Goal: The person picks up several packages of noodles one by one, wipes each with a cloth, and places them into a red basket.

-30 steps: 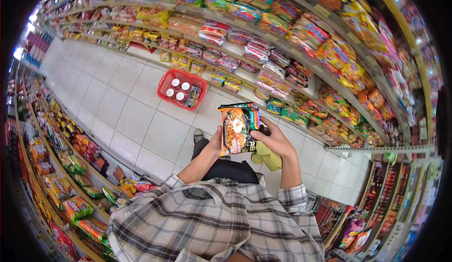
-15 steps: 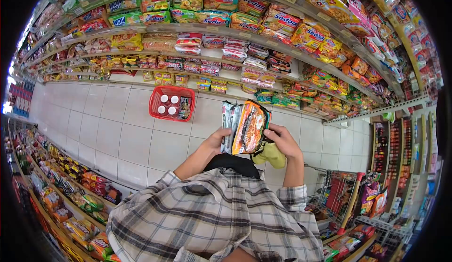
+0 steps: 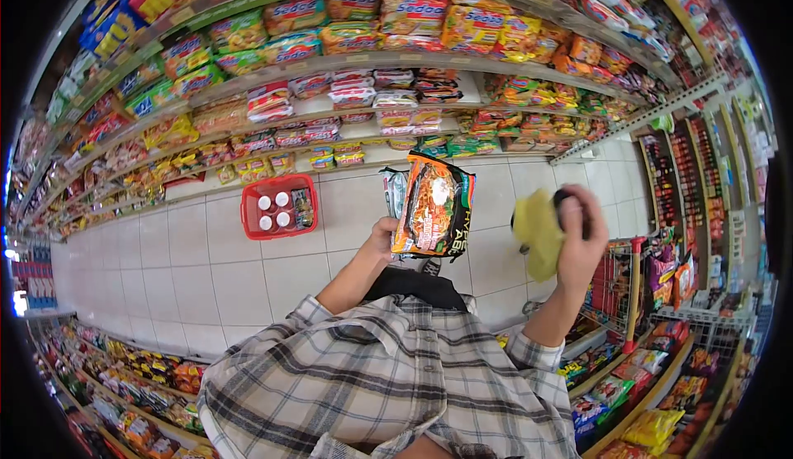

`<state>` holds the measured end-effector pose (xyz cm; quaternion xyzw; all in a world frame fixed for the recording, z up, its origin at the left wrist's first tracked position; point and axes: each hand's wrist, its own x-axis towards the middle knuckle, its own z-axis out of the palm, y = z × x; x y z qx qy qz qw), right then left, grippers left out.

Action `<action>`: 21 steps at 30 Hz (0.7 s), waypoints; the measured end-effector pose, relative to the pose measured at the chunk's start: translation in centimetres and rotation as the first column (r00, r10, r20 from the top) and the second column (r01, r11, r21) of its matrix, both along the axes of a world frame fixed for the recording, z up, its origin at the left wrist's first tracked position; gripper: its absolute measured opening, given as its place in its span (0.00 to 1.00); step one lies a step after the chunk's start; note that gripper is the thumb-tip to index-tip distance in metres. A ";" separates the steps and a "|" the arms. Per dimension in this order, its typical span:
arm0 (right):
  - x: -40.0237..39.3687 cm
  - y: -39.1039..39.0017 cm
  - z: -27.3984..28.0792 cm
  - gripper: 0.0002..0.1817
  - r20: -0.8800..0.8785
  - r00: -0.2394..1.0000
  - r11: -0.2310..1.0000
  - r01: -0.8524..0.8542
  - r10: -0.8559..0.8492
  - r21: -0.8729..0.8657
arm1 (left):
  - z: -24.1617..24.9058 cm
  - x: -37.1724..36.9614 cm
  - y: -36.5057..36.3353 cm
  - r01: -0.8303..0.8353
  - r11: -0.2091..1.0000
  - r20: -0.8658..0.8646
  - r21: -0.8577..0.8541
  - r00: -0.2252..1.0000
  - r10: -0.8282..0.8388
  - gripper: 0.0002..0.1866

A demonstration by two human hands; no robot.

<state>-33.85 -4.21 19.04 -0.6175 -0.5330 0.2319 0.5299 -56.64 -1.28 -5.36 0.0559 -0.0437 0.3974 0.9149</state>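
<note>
My left hand (image 3: 383,239) grips the left edge of several noodle packets, with an orange and black packet (image 3: 431,205) on top and a pale silvery packet (image 3: 393,191) partly hidden behind it. Off to the right, apart from the packets, my right hand (image 3: 581,232) has its fingers curled round a yellow-green cloth-like item (image 3: 538,234). Something dark shows between the fingers of that hand, too blurred to make out.
A red basket (image 3: 281,183) holding white-capped containers stands on the tiled floor, ahead and left. Shelves of noodle packets (image 3: 413,17) curve across the front. A wire cart (image 3: 613,281) is at the right, near snack shelves.
My right hand has let go of the packets and moved right with the yellow-green item. The orange packet now faces me more squarely in my left hand. The view has shifted.
</note>
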 end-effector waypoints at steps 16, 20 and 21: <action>21.7 3.6 -6.5 0.22 0.585 0.773 0.805 -0.499 0.246 0.321 | 10.7 28.3 1.3 -0.042 0.992 -0.401 -0.120 0.916 -0.010 0.27; 29.0 3.6 -6.6 0.26 0.679 0.675 0.738 -0.608 0.287 0.292 | 6.9 35.1 5.9 0.097 0.984 -0.232 -0.148 0.964 -0.130 0.31; 30.5 4.2 -6.0 0.24 0.642 0.724 0.776 -0.548 0.253 0.312 | 9.0 36.1 6.3 0.107 0.989 -0.266 -0.106 0.955 -0.132 0.33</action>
